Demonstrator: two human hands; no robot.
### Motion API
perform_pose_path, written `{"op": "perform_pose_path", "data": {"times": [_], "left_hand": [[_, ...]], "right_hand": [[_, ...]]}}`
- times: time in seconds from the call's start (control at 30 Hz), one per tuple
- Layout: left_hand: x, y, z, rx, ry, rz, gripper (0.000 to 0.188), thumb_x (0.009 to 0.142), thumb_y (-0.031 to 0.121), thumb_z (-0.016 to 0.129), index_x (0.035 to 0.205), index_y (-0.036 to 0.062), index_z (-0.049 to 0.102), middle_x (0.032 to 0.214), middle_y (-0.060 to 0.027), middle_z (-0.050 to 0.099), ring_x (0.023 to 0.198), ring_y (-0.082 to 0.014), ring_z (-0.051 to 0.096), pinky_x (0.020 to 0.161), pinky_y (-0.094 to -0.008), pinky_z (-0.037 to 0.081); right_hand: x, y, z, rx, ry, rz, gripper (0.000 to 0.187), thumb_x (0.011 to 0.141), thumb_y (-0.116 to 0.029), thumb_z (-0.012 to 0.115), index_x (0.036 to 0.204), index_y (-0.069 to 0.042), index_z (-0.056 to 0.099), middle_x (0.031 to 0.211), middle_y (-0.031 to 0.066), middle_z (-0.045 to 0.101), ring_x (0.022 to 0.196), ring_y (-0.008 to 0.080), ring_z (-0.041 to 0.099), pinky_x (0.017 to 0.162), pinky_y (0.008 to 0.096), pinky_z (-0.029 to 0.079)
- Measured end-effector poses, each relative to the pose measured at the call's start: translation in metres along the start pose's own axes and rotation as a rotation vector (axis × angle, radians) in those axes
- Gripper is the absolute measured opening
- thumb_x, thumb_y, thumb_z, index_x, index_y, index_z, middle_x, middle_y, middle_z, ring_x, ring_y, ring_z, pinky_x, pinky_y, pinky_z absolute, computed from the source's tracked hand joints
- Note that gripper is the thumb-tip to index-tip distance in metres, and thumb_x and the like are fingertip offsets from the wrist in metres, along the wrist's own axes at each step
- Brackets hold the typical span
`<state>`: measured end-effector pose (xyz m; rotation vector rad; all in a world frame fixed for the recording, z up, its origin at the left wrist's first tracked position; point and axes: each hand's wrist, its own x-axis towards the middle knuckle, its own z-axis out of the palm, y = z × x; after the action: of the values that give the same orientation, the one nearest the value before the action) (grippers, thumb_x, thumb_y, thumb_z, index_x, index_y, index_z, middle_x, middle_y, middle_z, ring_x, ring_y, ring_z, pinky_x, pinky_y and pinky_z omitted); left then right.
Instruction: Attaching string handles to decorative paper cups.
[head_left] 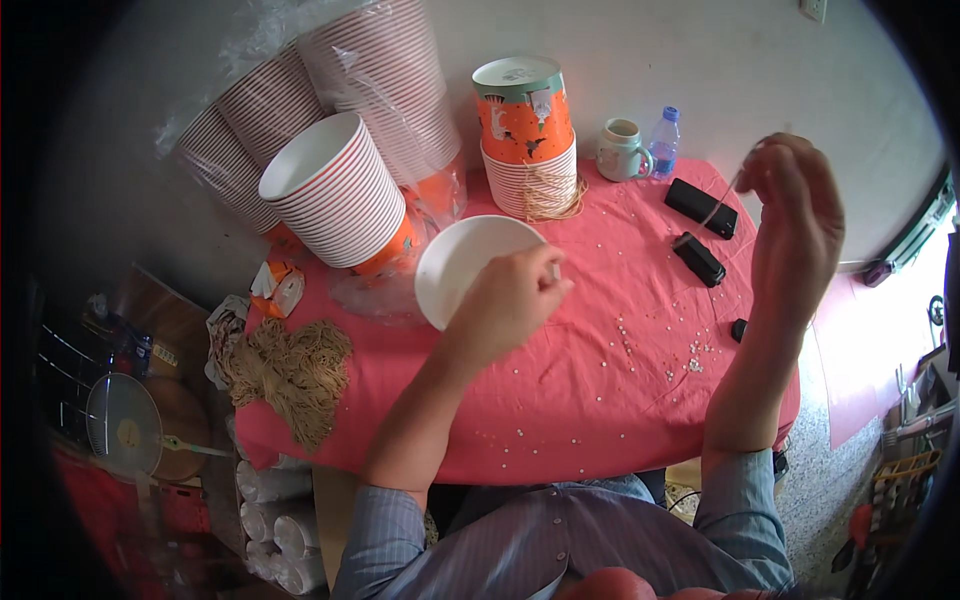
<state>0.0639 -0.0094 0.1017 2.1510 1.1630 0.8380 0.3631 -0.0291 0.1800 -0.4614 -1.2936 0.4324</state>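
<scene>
A white paper bucket (pixel 455 262) stands with its mouth toward me near the middle of the table. My left hand (pixel 505 302) lies across its right side, fingers curled closed by the rim. A small pale bit shows at those fingertips, too little to name. Raised over the table's right side, my right hand (pixel 800 225) pinches a thin cord (pixel 716 210), which slants down to the left over two black objects. More beige cord (pixel 550 192) hangs on a stack of orange-and-white paper buckets (pixel 525 125) at the back.
Nested paper buckets (pixel 325 195) lean at the left, beside plastic-wrapped stacks (pixel 385 75). A tangled bundle of cords (pixel 290 375) lies at the left edge. A mug (pixel 622 150), a bottle (pixel 665 145) and black objects (pixel 700 207) sit back right. Small pale beads (pixel 693 366) dot the red cloth (pixel 620 420).
</scene>
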Motion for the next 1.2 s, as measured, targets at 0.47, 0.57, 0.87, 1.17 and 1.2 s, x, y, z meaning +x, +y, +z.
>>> {"op": "perform_pose_path", "data": {"times": [0.47,0.57,0.87,1.17,1.2], "left_hand": [[-0.023,0.022,-0.07,-0.179,0.374,0.082,0.017,0.106,0.007,0.073,0.119,-0.0026,0.077,0.094,-0.0045,0.079,0.079,-0.0068,0.071,0.072,-0.025,0.056],[-0.022,0.027,-0.066,-0.156,0.35,0.112,0.019,0.104,0.008,0.074,0.121,-0.0017,0.077,0.098,-0.0065,0.079,0.081,-0.0086,0.07,0.072,-0.0263,0.055],[-0.017,0.022,-0.059,-0.116,0.211,0.227,0.023,0.103,0.013,0.078,0.122,0.0011,0.076,0.101,-0.0127,0.08,0.086,-0.0209,0.076,0.08,-0.0358,0.061],[-0.02,0.026,-0.064,-0.102,0.198,0.154,0.018,0.107,0.016,0.073,0.113,-0.0004,0.073,0.09,-0.0125,0.075,0.083,-0.0216,0.074,0.077,-0.0361,0.057],[-0.02,0.027,-0.064,-0.103,0.195,0.155,0.018,0.107,0.016,0.073,0.113,-0.0004,0.073,0.09,-0.0125,0.075,0.083,-0.0216,0.074,0.077,-0.0361,0.057]], "right_hand": [[-0.051,0.04,0.098,-0.399,-0.505,0.462,0.011,0.103,-0.007,0.076,0.108,0.003,0.077,0.093,0.0037,0.078,0.083,0.0092,0.072,0.076,0.0284,0.059],[-0.054,0.039,0.099,-0.378,-0.489,0.404,0.012,0.103,-0.008,0.078,0.108,0.003,0.077,0.091,0.0033,0.078,0.082,0.0098,0.073,0.076,0.0281,0.059],[-0.061,0.031,0.104,-0.46,-0.576,0.278,0.014,0.1,-0.01,0.081,0.11,0.0,0.079,0.094,0.0077,0.081,0.082,0.0129,0.075,0.074,0.0323,0.058],[-0.065,0.031,0.11,-0.335,-0.481,0.269,0.013,0.1,-0.015,0.079,0.109,-0.005,0.079,0.092,0.0121,0.08,0.077,0.0243,0.078,0.07,0.0376,0.06],[-0.064,0.029,0.109,-0.336,-0.479,0.269,0.013,0.1,-0.015,0.079,0.109,-0.005,0.079,0.092,0.0121,0.08,0.077,0.0243,0.078,0.07,0.0376,0.06]]}}
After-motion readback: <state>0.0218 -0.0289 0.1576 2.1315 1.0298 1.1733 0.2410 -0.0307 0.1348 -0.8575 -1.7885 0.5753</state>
